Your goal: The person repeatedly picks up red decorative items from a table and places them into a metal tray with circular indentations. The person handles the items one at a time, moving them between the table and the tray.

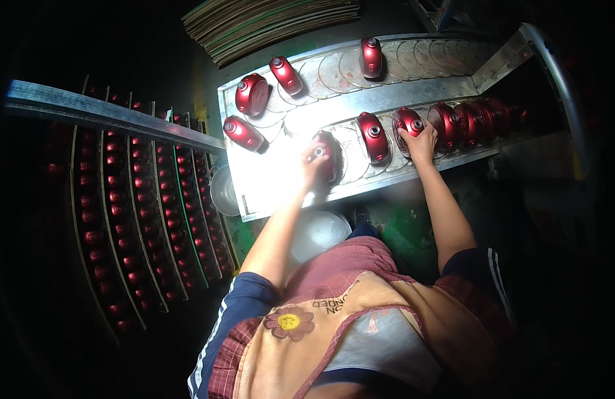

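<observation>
In a strong patch of light, my left hand (312,161) is closed around a glossy dark-red flat round bottle (330,158) on the near lane of the conveyor (271,199). Farther right, my right hand (423,141) grips another red bottle (407,122) at its upper part, thumb and fingers on either side. Between my hands a red bottle (372,138) stands untouched on the lane. Right of my right hand, several red bottles (447,123) stand close together in a row that fades into shadow. Glare washes out part of my left fingers.
On the far lane stand more red bottles (285,75), one (371,58) apart to the right. A metal beam (114,120) juts leftward above board racks of red pieces (144,216). Stacked boards (267,26) lie behind; a pale round container (320,234) sits below the near edge.
</observation>
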The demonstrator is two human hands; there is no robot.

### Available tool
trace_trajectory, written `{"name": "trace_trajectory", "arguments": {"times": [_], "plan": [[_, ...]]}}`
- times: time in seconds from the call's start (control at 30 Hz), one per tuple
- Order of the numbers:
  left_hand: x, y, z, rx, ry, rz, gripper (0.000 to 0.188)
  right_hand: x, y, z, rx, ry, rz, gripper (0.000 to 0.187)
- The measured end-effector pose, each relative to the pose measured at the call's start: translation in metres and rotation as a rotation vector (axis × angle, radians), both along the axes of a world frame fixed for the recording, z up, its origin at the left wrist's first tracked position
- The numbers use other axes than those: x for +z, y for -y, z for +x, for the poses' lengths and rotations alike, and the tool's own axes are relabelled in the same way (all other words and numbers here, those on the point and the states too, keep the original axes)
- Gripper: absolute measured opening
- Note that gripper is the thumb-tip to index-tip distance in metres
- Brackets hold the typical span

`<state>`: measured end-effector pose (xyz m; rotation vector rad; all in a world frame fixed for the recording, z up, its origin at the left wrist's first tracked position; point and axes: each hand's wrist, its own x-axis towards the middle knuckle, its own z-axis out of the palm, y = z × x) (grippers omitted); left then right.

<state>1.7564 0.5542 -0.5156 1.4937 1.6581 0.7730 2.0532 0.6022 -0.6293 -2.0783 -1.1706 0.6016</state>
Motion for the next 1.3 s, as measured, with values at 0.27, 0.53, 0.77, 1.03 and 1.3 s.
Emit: {"name": "trace_trajectory", "arguments": {"times": [0.27, 0.53, 0.77, 1.03, 1.3], "plan": [[-0.006, 0.042, 0.036, -0.119, -0.161, 0.209, 0.042, -0.006, 0.100, 0.055, -0.073, -0.280, 0.248, 0.066], [0.013, 0.236, -0.155, 0.001, 0.313, -0.188, 0.022, 0.080, 0.314, -0.022, -0.084, -0.243, 0.205, 0.052], [0.013, 0.427, -0.317, 0.425, 0.223, -0.446, 0.023, 0.086, 0.345, -0.113, 0.207, -0.449, -0.080, 0.051], [0.041, 0.642, -0.334, 1.119, 0.323, -0.441, 0.025, 0.075, 0.324, -0.264, 0.787, -0.687, -0.159, 0.034], [0.059, 0.700, -0.339, 1.218, 0.435, -0.216, 0.023, 0.097, 0.372, -0.427, 1.331, -0.809, -0.338, 0.023]]}}
